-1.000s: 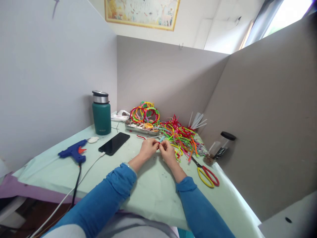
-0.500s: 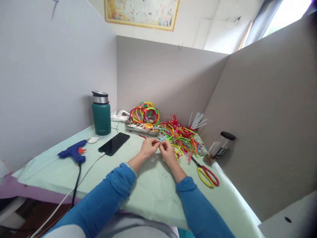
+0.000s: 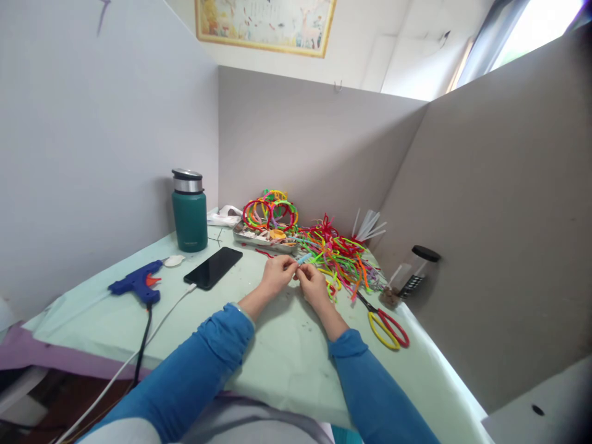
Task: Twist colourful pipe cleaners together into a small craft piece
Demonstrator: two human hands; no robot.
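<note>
Hands together over the middle of the table (image 3: pixel 287 370), and both are busy pinching. The left hand (image 3: pixel 276 276) has thumb and fingertips gripping a small light-blue piece (image 3: pixel 304 259) at its near end, and the right hand (image 3: pixel 313 283) pinches right up against it, fingertips meeting there too. Exactly how the grip is shared is too small to tell. The far end of the blue bit pokes out past the fingers, angled away toward a messy heap of fuzzy stems (image 3: pixel 340 250) in red, green, orange, purple, you name it. Blue sleeves (image 3: pixel 234 333) are bunched up the forearms.

Just beyond the left hand there's a short red stem (image 3: pixel 264 253) lying flat, and behind that a shallow metal tray (image 3: pixel 268 248) full of little bits, with a bunch of colourful rings (image 3: pixel 270 216) sitting on top. Scissors (image 3: pixel 376 312) lie to the right of the right hand, one handle yellow, one red, blades pointing into the heap. Some white sticks (image 3: pixel 369 226) fan out at the back of the heap, and a clear jar with a black lid (image 3: pixel 415 271) is off by the right partition. Over on the left: blue glue gun (image 3: pixel 139 283), black phone (image 3: pixel 213 268) with a white cable plugged in, and a green bottle (image 3: pixel 189 219) standing upright behind it
</note>
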